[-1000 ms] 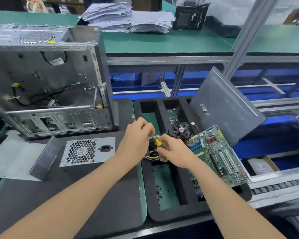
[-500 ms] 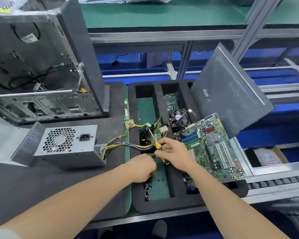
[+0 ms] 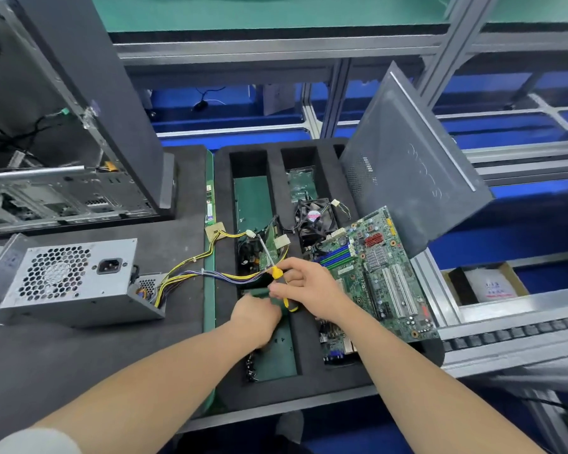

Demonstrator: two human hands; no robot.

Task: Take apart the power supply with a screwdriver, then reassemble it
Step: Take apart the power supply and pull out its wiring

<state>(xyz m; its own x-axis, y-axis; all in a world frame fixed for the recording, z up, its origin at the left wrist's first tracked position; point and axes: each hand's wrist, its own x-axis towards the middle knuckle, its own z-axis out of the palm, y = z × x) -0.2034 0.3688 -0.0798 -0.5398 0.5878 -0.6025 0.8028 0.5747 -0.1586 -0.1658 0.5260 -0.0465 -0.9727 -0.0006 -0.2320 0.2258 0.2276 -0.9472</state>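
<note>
The grey power supply (image 3: 69, 283) lies on the black mat with its fan grille and socket facing me. Its yellow and purple cables (image 3: 191, 273) run right into the black foam tray (image 3: 223, 224). My right hand (image 3: 309, 286) grips a screwdriver (image 3: 277, 273) with a yellow and black handle, shaft pointing up and left over the cable plugs. My left hand (image 3: 254, 317) reaches down into the tray's left compartment just below it, knuckles up and fingers curled under. Its fingertips are hidden. Several small screws (image 3: 251, 368) lie lower in that compartment.
A motherboard (image 3: 381, 273) leans over the tray's right side, a cooling fan (image 3: 313, 216) behind it. A grey side panel (image 3: 407, 178) stands propped at the right. The open computer case (image 3: 79, 126) stands at back left. A cardboard box (image 3: 486, 286) sits by the conveyor.
My left hand dropped from beside the screwdriver into the tray's left compartment. My right hand keeps holding the screwdriver. My view tilted down and to the right.
</note>
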